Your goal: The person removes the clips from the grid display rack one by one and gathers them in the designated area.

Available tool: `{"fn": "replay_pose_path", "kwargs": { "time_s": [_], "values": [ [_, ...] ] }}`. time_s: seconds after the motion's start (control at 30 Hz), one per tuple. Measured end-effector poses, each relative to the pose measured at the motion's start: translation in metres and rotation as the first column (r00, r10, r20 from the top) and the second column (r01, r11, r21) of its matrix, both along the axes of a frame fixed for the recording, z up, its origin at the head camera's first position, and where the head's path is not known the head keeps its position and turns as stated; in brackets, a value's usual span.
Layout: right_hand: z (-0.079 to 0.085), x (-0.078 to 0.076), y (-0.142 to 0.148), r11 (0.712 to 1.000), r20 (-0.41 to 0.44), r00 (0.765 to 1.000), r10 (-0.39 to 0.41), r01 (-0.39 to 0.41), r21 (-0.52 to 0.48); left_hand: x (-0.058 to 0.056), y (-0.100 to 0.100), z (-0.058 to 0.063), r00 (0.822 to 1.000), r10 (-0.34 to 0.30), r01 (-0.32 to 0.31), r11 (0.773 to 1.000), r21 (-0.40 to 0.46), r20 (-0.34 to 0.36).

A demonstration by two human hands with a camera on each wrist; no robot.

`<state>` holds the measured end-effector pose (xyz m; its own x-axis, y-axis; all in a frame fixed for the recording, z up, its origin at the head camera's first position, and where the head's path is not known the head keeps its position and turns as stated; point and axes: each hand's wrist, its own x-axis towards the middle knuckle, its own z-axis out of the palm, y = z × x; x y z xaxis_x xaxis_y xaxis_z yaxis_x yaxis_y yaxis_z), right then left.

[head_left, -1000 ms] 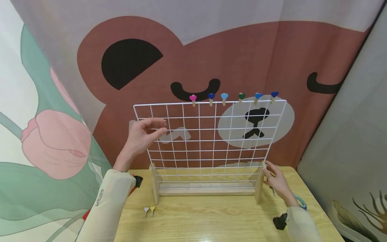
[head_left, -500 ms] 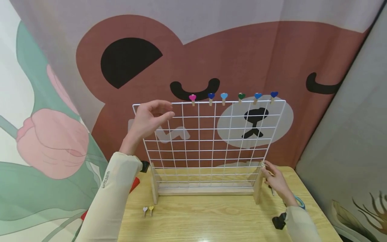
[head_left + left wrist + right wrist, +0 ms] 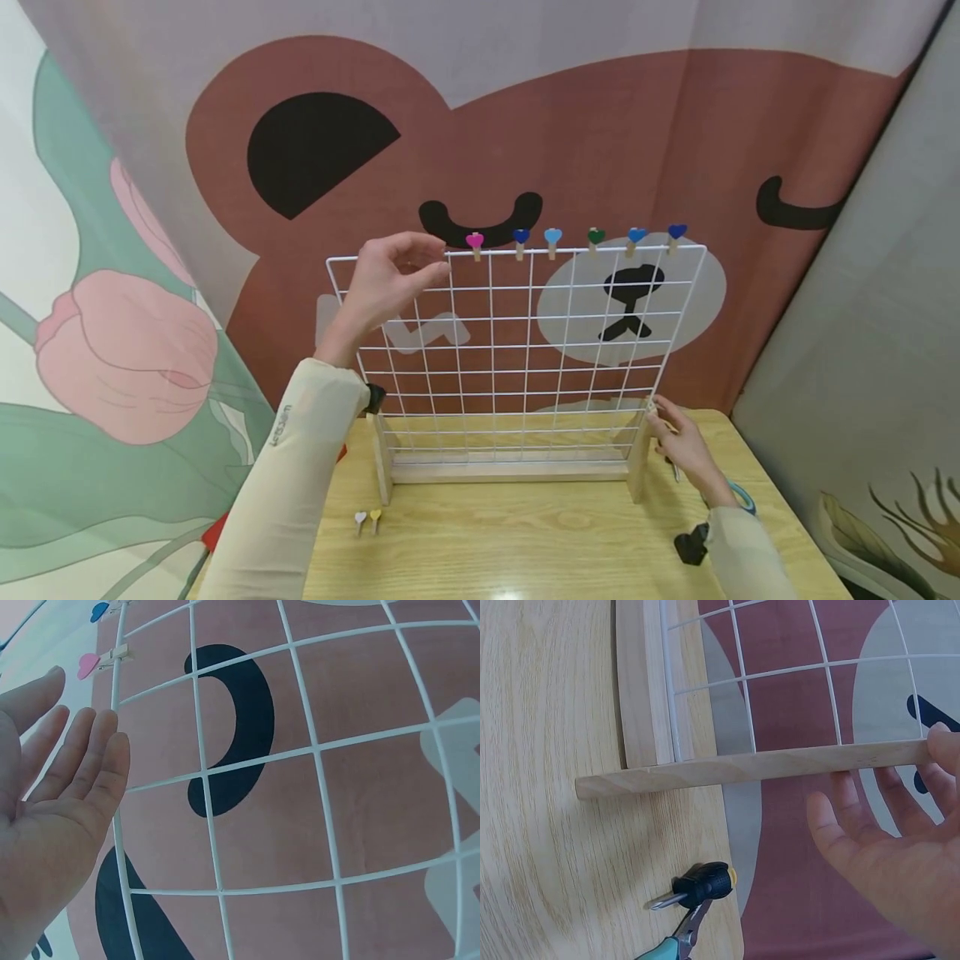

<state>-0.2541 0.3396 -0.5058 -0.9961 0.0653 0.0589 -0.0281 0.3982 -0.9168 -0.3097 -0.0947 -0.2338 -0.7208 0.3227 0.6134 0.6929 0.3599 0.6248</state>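
A white wire grid panel point(image 3: 491, 346) stands upright in a wooden base point(image 3: 510, 473) on the table. Along its top wire sit several small heart clothespins, among them a pink clothespin point(image 3: 475, 242) and a green clothespin point(image 3: 596, 237). My left hand point(image 3: 390, 279) is at the top wire, left of the pink clothespin, thumb and fingers apart; the left wrist view shows nothing between them. With thumb and fingertips my right hand point(image 3: 900, 817) holds the top end of the right wooden upright point(image 3: 757, 769). A white clothespin point(image 3: 361, 518) and a yellow clothespin point(image 3: 376, 517) lie on the table.
Right of the stand lie a stubby black screwdriver point(image 3: 703, 883) and a teal-handled tool point(image 3: 676, 943). A curtain printed with a bear point(image 3: 337, 192) hangs behind the wooden table point(image 3: 510, 542). Something red point(image 3: 215, 532) shows beside the left sleeve.
My left hand has risen from in front of the panel's left part to its top wire and shifted right toward the pink clothespin. The right hand stays at the upright.
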Motion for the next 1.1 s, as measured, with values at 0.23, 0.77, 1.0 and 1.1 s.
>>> {"fn": "replay_pose_path", "kwargs": {
  "time_s": [0.23,0.77,1.0,1.1],
  "values": [
    [0.000,0.000,0.000,1.000,0.000,1.000,-0.007,0.007,0.009,-0.005,0.008,0.011,1.000,0.005,-0.005,1.000,-0.006,-0.017],
    [0.001,0.002,0.000,1.000,-0.007,1.000,-0.012,0.012,0.008,-0.011,0.032,0.029,0.998,0.056,-0.057,0.991,-0.125,-0.009],
    [0.000,0.002,-0.001,1.000,-0.006,1.000,-0.021,0.021,0.001,-0.013,0.038,0.026,0.998,0.063,-0.057,0.980,-0.192,0.027],
    [0.000,0.001,-0.001,1.000,-0.018,1.000,-0.024,0.024,-0.002,-0.013,0.039,0.026,0.997,0.063,-0.053,0.980,-0.189,0.046]
  ]
}}
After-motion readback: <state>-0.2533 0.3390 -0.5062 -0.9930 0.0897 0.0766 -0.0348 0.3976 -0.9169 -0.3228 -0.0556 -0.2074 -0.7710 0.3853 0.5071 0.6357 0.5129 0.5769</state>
